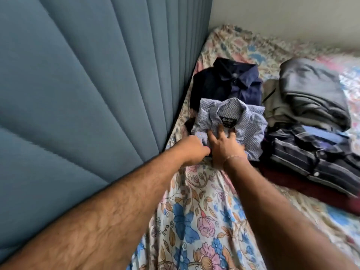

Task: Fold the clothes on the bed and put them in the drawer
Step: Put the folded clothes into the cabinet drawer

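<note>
Checked shirt [231,117] folded on bed [196,221], near headboard [78,84], just in front of navy shirt [226,82]. Right hand [224,145] on shirt's near edge, fingers spread, pressing down: grip released. Left hand [192,151] at shirt's left corner, fingers tucked under fabric; grip unclear. Grey pile [311,94] and striped pile [315,152] lie to right.

A folded pale blue checked shirt [231,121] is laid collar-up on the flowered bed [196,215], with a folded navy shirt [226,82] just behind it.
</note>
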Action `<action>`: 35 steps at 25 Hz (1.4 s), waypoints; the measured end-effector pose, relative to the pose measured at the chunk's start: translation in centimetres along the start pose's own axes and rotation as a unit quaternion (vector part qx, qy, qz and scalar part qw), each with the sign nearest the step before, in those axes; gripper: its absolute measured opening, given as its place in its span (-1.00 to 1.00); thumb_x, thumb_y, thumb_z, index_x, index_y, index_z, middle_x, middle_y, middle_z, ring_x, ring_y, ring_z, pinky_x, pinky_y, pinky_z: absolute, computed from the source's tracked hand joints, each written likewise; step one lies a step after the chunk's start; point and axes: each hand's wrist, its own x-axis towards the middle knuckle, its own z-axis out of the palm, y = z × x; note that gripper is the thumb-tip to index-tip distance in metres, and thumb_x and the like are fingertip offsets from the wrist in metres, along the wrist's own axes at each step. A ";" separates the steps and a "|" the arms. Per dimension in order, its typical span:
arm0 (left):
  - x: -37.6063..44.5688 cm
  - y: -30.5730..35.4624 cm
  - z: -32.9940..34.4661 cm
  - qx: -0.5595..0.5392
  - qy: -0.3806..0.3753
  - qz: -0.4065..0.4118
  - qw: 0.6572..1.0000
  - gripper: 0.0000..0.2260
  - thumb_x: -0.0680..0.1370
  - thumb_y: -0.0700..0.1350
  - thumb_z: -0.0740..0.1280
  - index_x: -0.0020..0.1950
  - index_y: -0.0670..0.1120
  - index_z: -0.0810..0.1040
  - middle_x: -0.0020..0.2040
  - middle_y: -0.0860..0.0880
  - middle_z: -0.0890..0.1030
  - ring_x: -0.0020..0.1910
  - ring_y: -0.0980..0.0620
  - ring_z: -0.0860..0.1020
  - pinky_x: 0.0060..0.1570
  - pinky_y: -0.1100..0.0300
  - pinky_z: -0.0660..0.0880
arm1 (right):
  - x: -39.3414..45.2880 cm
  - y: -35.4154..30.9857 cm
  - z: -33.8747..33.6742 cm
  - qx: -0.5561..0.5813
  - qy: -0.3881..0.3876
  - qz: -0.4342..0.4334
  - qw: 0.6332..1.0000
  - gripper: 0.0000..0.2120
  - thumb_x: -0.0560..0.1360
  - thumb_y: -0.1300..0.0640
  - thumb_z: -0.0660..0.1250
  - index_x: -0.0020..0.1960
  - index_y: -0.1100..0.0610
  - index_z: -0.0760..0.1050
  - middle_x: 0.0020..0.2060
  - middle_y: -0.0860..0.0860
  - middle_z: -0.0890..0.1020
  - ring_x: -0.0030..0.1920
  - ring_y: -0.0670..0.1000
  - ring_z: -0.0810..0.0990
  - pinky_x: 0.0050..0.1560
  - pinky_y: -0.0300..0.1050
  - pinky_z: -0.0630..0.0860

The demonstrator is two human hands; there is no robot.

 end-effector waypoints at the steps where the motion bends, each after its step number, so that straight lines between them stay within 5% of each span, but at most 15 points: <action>1: 1.0 -1.0 0.3 -0.021 -0.035 -0.035 0.999 -0.82 0.62 -0.12 0.27 -0.02 -0.19 0.61 -0.23 -0.09 0.59 -0.32 -0.05 0.51 -0.38 0.18 0.43 | 0.8 0.5 0.2 -0.004 -0.001 -0.022 1.000 -0.11 0.53 -0.11 0.33 0.63 -0.14 -0.19 0.62 0.21 0.07 0.48 0.39 0.28 0.28 0.39 0.50; 3: 2.1 -2.7 1.1 -0.089 -0.109 -0.096 0.985 -0.80 0.62 -0.16 0.21 -0.14 -0.12 0.57 -0.30 -0.06 0.57 -0.36 -0.04 0.52 -0.44 0.20 0.41 | 1.6 2.1 -0.2 0.023 0.014 -0.054 0.998 -0.18 0.51 0.09 0.33 0.63 -0.19 -0.01 0.51 0.19 0.37 0.29 0.31 0.53 0.22 0.21 0.59; 5: 2.4 -3.9 2.0 -0.161 -0.112 -0.101 0.975 -0.81 0.65 -0.13 0.23 -0.09 -0.16 0.56 -0.26 -0.07 0.59 -0.37 -0.02 0.55 -0.43 0.18 0.44 | 1.6 3.6 -1.3 0.025 0.028 -0.074 0.997 -0.26 0.51 0.08 0.36 0.60 -0.25 0.16 0.31 0.09 0.59 0.15 0.22 0.64 0.17 0.08 0.61; 9: -0.2 -6.1 5.2 -0.331 -0.068 -0.059 0.939 -0.68 0.72 0.06 0.22 0.25 -0.17 0.56 0.11 -0.24 0.69 0.05 -0.20 0.71 0.06 -0.06 0.66 | 1.3 5.8 -4.7 0.111 -0.010 -0.077 0.991 -0.54 0.55 -0.09 0.41 0.43 -0.24 0.47 0.12 0.07 0.68 0.14 0.19 0.64 0.17 -0.05 0.52; 12: -3.4 -7.7 8.0 -0.491 -0.070 -0.065 0.866 -0.52 0.71 0.19 0.15 0.33 -0.18 0.53 0.17 -0.28 0.69 0.16 -0.26 0.68 0.03 -0.09 0.61 | -1.2 5.8 -5.4 0.130 0.032 -0.091 0.987 -0.75 0.60 -0.01 0.36 0.27 -0.13 0.59 -0.14 -0.01 0.64 -0.16 0.06 0.61 0.12 -0.07 0.59; 14: -4.7 -8.4 8.9 -0.596 -0.060 -0.066 0.798 -0.37 0.66 0.32 0.12 0.35 -0.21 0.55 0.21 -0.32 0.67 0.21 -0.31 0.65 0.04 -0.13 0.59 | -5.2 4.7 -4.4 0.110 0.078 -0.135 0.982 -0.75 0.62 0.00 0.34 0.29 -0.07 0.55 -0.07 0.01 0.67 -0.19 0.06 0.64 0.06 0.04 0.67; 16: -6.1 -8.8 8.8 -0.654 -0.050 -0.056 0.753 -0.34 0.61 0.38 0.15 0.25 -0.16 0.68 0.20 -0.31 0.68 0.17 -0.32 0.66 0.11 -0.19 0.56 | -10.7 2.7 -2.1 0.066 0.103 -0.207 0.971 -0.59 0.61 0.05 0.26 0.45 -0.04 0.45 0.24 0.07 0.65 -0.09 0.20 0.71 -0.11 0.14 0.70; 19: -9.5 -9.1 9.8 -0.609 -0.006 -0.066 0.790 -0.80 0.64 -0.09 0.38 0.05 -0.19 0.73 0.01 -0.28 0.71 -0.15 -0.19 0.70 -0.09 -0.05 0.64 | -21.1 -1.4 2.9 0.066 0.143 -0.239 0.958 -0.40 0.45 0.07 0.08 0.47 0.01 0.47 0.33 0.15 0.61 -0.10 0.29 0.71 -0.38 0.13 0.64; 20: -11.2 -9.9 10.8 -0.550 0.034 -0.073 0.832 -0.91 0.59 -0.30 0.40 0.02 -0.20 0.71 -0.04 -0.26 0.71 -0.16 -0.18 0.69 -0.17 0.04 0.65 | -25.0 -2.5 3.8 0.107 0.132 -0.231 0.958 -0.39 0.46 0.03 0.08 0.50 -0.03 0.44 0.38 0.15 0.57 0.02 0.29 0.71 -0.30 0.13 0.67; 22: -16.0 -11.5 12.3 -0.461 0.082 -0.057 0.882 -0.71 0.50 -0.51 0.36 0.00 -0.16 0.70 -0.07 -0.17 0.74 -0.10 -0.12 0.68 -0.13 0.12 0.65 | -32.2 -3.2 3.6 0.247 0.077 -0.210 0.943 -0.36 0.58 -0.12 0.17 0.64 -0.13 0.16 0.57 -0.01 0.36 0.43 0.10 0.51 0.20 0.03 0.62; 24: -21.4 -12.1 12.4 -0.473 0.072 -0.033 0.878 -0.62 0.48 -0.56 0.35 0.03 -0.11 0.70 -0.06 -0.07 0.76 -0.09 -0.02 0.71 -0.02 0.08 0.64 | -38.2 -2.3 2.7 0.442 0.071 -0.120 0.886 -0.23 0.61 -0.21 0.29 0.68 -0.09 -0.01 0.62 -0.17 0.19 0.56 -0.12 0.28 0.47 -0.18 0.33; 28: -29.9 -11.3 13.7 -0.516 -0.052 -0.003 0.855 -0.59 0.49 -0.48 0.39 0.28 -0.18 0.65 0.21 -0.26 0.69 0.20 -0.27 0.66 0.26 -0.23 0.56 | -48.3 -0.3 1.0 0.585 0.129 0.235 0.765 -0.01 0.42 -0.32 0.48 0.65 -0.04 0.04 0.62 -0.05 0.17 0.59 0.07 0.23 0.57 0.16 0.22; 30: -33.8 -8.7 15.8 -0.533 -0.133 -0.001 0.836 -0.58 0.51 -0.45 0.35 0.35 -0.22 0.59 0.27 -0.30 0.65 0.25 -0.35 0.62 0.25 -0.26 0.55 | -53.3 1.9 -0.5 0.682 0.113 0.329 0.643 0.14 0.23 -0.40 0.58 0.62 -0.10 0.12 0.58 0.01 0.29 0.55 0.09 0.31 0.53 0.23 0.30; 33: -38.8 -3.3 19.7 -0.524 -0.233 0.021 0.819 -0.63 0.52 -0.47 0.30 0.27 -0.21 0.65 0.22 -0.30 0.67 0.16 -0.30 0.66 0.08 -0.12 0.64 | -62.6 6.3 -1.3 0.860 0.113 0.309 0.390 0.03 0.20 -0.27 0.68 0.51 0.06 0.35 0.41 0.18 0.54 0.40 0.29 0.51 0.36 0.30 0.49; 35: -40.9 -0.6 22.9 -0.508 -0.290 0.033 0.811 -0.62 0.54 -0.46 0.30 0.31 -0.21 0.62 0.25 -0.32 0.65 0.18 -0.32 0.65 0.09 -0.12 0.63 | -68.3 8.2 -1.2 0.912 0.076 0.274 0.296 -0.03 0.27 -0.20 0.67 0.52 0.16 0.37 0.43 0.27 0.50 0.40 0.35 0.49 0.37 0.37 0.46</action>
